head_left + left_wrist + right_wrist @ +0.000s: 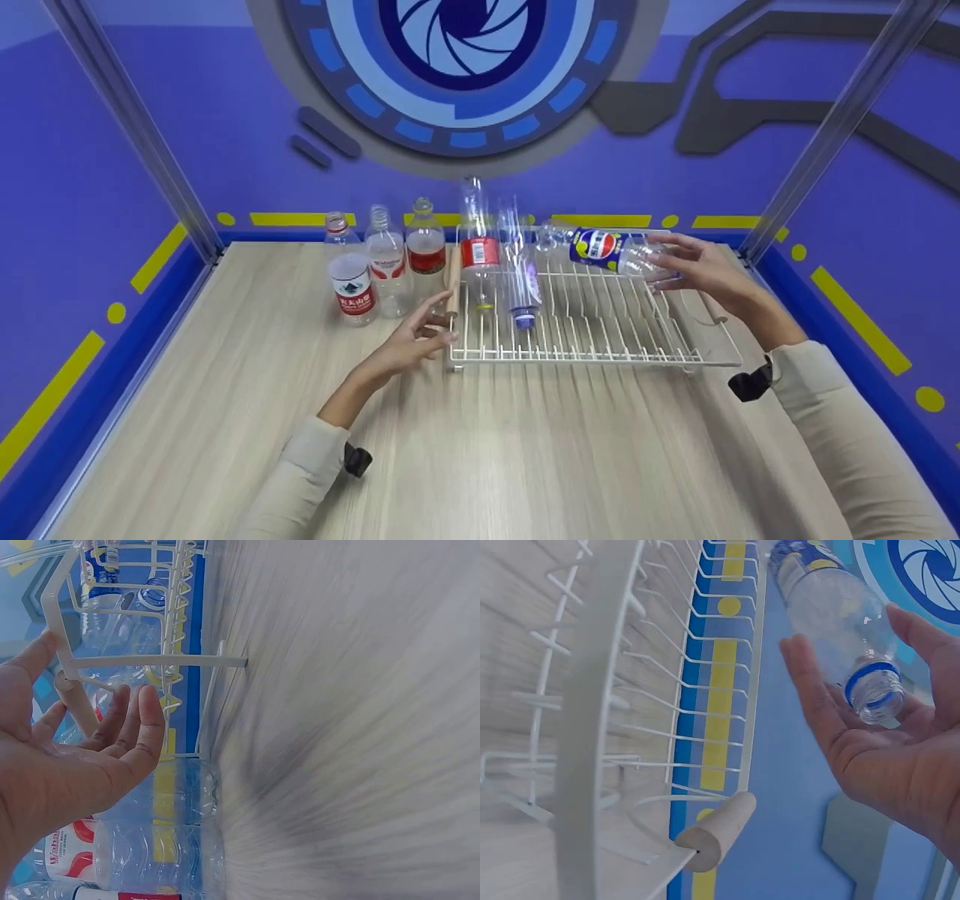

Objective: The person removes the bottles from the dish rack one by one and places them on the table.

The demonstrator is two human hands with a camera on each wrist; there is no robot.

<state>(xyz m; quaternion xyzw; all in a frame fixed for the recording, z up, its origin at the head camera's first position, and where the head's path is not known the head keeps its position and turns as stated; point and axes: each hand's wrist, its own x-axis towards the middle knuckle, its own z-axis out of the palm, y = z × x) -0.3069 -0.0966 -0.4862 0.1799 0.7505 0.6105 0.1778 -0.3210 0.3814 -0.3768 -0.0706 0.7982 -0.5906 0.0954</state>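
My right hand (694, 266) grips a clear plastic Pepsi bottle (596, 246) with a blue label, holding it nearly level above the white wire dish rack (592, 363). In the right wrist view, thumb and fingers lie on either side of the bottle's uncapped neck (877, 694). My left hand (409, 341) is at the rack's near left corner, its thumb on the frame and its loosely bent fingers beside the wooden handle (454, 281). Two bottles lean in the rack, neck down: a red-labelled bottle (480, 253) with a yellow cap and a clear bottle (523, 281) with a purple-blue cap.
Left of the rack stand three upright empty bottles: one with a red and white label (352, 292), one with a white label (388, 262) and one with a dark red label (426, 259). A second wooden handle (716, 832) sits on the rack's right side. Behind is a blue-purple wall (225, 127).
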